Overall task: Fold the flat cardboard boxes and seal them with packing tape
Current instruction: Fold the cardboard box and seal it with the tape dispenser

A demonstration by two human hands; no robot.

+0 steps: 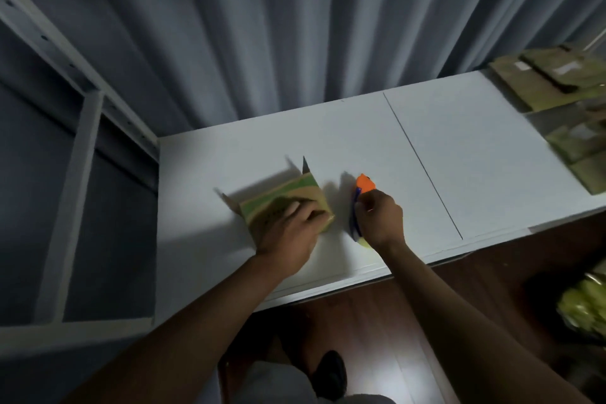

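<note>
White table [459, 154], frame centre: left hand [288, 233] flat atop folded cardboard box [288, 197]; right hand [380, 220] grips orange tape dispenser [362, 188] beside it; bare surface rightward to flat cardboard stack [554, 82] at right edge.

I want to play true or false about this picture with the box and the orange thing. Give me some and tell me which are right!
1. The left hand lies on top of the cardboard box. True.
2. The right hand holds the tape dispenser. True.
3. The tape dispenser sits on top of the box. False: it is beside the box, over the white table.
4. More flat cardboard lies at the table's far right. True.
5. The wall behind the table is bare brick. False: a grey curtain hangs there.
</note>
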